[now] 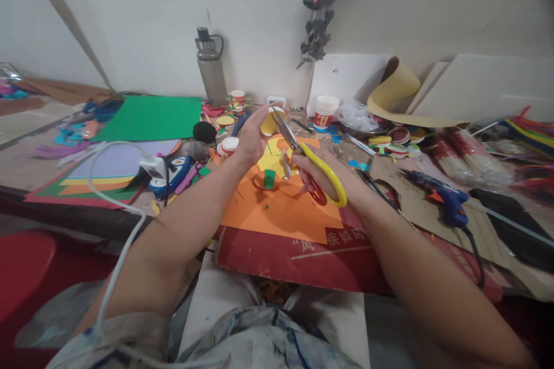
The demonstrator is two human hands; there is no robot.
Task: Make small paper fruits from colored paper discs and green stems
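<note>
Well, yellow piece point(269, 124): raised at twelve o'clock from the orange paper's middle; probably light, thin and easily creased, best pinched by its rim.
Left hand point(253, 137): closed on the yellow piece.
Right hand point(315, 172): gripping the scissors point(308, 152) by their handles; blades lie at the piece, contact unclear.
Scissors: stiff, likely heavier, steered through the loops.
Orange paper point(281, 222): near edge lies over the red board point(303, 270), six o'clock.
Room: cups point(325, 112) crowd one o'clock, glue gun point(452, 199) three; upward looks freest.
</note>
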